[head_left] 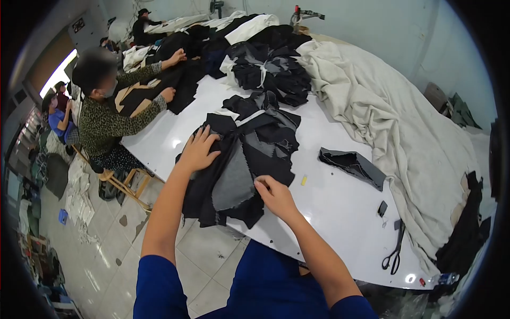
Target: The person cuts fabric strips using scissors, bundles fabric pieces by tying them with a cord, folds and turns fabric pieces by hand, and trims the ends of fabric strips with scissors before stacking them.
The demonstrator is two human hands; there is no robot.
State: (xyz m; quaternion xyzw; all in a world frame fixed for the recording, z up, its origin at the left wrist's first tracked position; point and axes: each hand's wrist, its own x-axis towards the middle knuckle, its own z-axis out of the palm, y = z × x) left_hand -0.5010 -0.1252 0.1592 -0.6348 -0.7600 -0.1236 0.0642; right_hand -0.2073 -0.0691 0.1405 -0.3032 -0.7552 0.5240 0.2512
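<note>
A bundle of dark cloth pieces (234, 175), black with grey patches, lies on the white table (329, 212) and hangs over its front edge. A white strip is tied around its upper part. My left hand (199, 149) rests on the left side of the bundle with its fingers spread. At the lower right of the grey patch, my right hand (273, 195) has its thumb and fingers pressed together on the cloth edge. Behind the bundle sits another tied bundle of dark cloth (271, 72).
A co-worker (106, 106) in a patterned top handles black cloth at the left. Cream fabric (372, 106) covers the table's right side. Black scissors (394, 250), a folded dark piece (353, 166) and yellow chalk (304, 180) lie on the right.
</note>
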